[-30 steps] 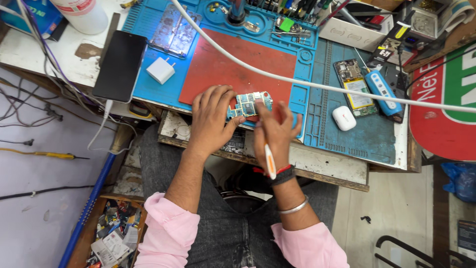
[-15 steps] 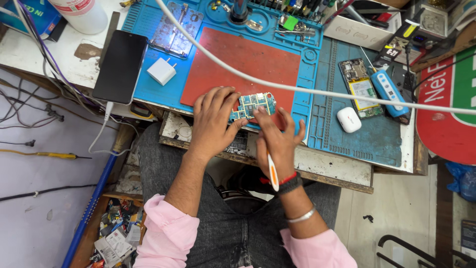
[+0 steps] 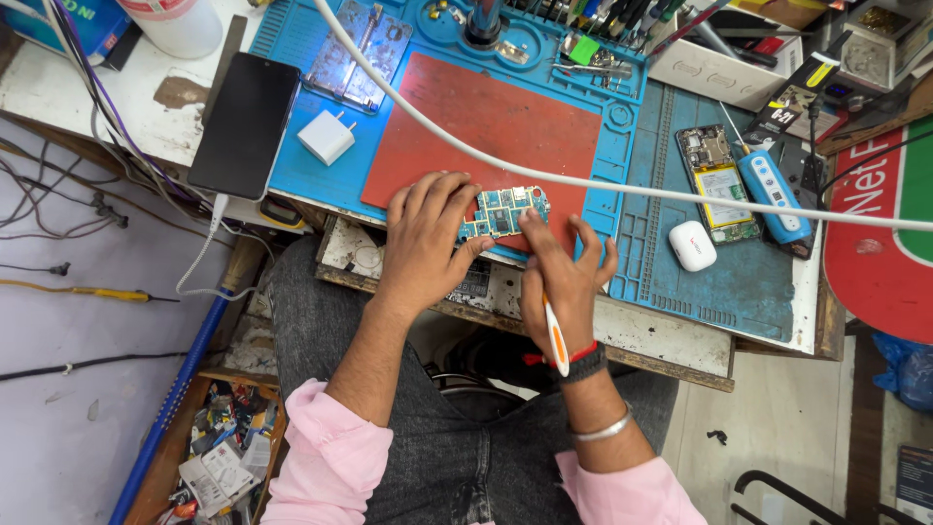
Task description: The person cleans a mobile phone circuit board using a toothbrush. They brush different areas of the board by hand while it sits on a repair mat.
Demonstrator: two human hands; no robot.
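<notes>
At frame centre, the left hand (image 3: pixel 423 238) pinches a small circuit board (image 3: pixel 502 212) on the red mat (image 3: pixel 486 136); the right hand (image 3: pixel 564 277) grips a white-orange tool (image 3: pixel 555 335), wrist bent downward.

Matt red rubbery mat (image 3: pixel 486 126) upper centre; glossy black glass phone (image 3: pixel 243 124) upper left; smooth white plastic charger (image 3: pixel 327 136); worn, rough wooden desk (image 3: pixel 641 335) edge.

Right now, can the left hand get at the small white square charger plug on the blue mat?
Probably yes. The left hand steadies the green circuit board, and the white charger plug lies up-left of it on the blue mat with nothing between; it must release the board first.
</notes>
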